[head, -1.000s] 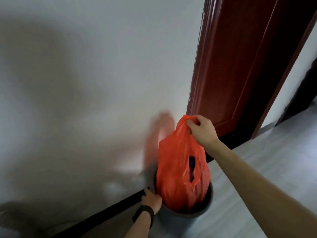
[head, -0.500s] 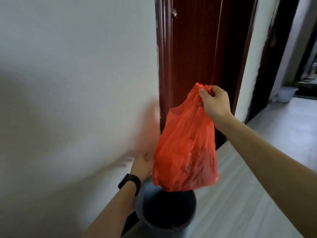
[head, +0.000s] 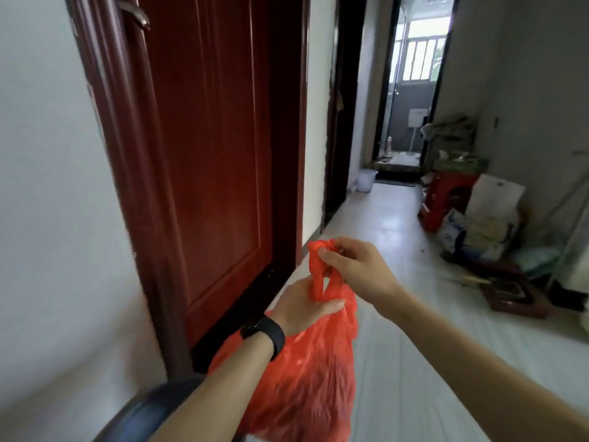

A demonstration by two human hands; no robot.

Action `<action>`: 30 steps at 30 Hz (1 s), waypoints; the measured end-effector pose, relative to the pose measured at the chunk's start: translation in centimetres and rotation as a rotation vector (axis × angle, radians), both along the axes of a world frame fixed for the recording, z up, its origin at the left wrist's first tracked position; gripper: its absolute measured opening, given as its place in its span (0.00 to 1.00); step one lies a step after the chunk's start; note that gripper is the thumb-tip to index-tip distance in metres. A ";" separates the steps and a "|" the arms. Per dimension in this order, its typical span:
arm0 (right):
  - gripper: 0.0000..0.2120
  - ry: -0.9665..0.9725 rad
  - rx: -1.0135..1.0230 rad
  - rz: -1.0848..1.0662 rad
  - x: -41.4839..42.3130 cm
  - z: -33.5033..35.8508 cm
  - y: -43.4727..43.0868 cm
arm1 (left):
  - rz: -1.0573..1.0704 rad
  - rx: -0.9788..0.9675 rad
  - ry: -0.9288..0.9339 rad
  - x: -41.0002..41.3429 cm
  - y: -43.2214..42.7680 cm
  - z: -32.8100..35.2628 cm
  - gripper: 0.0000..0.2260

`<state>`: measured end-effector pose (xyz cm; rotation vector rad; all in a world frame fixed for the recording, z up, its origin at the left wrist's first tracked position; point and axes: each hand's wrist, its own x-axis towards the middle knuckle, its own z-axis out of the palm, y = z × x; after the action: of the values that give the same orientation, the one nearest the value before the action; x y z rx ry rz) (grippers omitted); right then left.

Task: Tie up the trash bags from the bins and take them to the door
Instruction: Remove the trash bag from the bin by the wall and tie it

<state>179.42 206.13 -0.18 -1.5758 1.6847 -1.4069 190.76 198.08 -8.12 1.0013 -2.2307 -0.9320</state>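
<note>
A full orange-red trash bag (head: 306, 384) hangs in front of me, clear of the dark grey bin (head: 143, 413) whose rim shows at the bottom left. My right hand (head: 357, 269) pinches the bag's gathered handles at the top. My left hand (head: 302, 306), with a black band on the wrist, grips the bag's neck just below them. A closed dark red door (head: 216, 148) stands right behind the bag on the left.
A tiled hallway (head: 398, 250) runs ahead to an open doorway with a window. A small white bin (head: 366, 180) stands far down the left side. Red stools, boxes and bags (head: 478, 218) are piled along the right wall.
The bag has come fully out of the bin. My left hand has left the bin's rim and taken hold of the bag's neck. The view has swung right, down the hallway.
</note>
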 end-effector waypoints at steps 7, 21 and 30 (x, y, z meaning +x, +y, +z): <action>0.07 -0.165 0.157 -0.208 -12.0 -9.2 3.1 | -0.096 0.363 0.092 -6.7 0.8 -8.5 0.12; 0.16 -0.103 0.381 -0.504 -13.5 -32.2 2.6 | 0.096 0.790 0.220 -12.3 -0.5 -17.4 0.05; 0.15 -0.658 0.564 -0.719 -14.0 -39.7 0.1 | 0.228 0.696 0.244 -8.1 -0.8 -27.0 0.14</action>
<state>165.46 206.26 -39.90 -0.1476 2.0083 -1.3423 182.63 197.33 -35.11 1.3090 -1.5626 -1.6683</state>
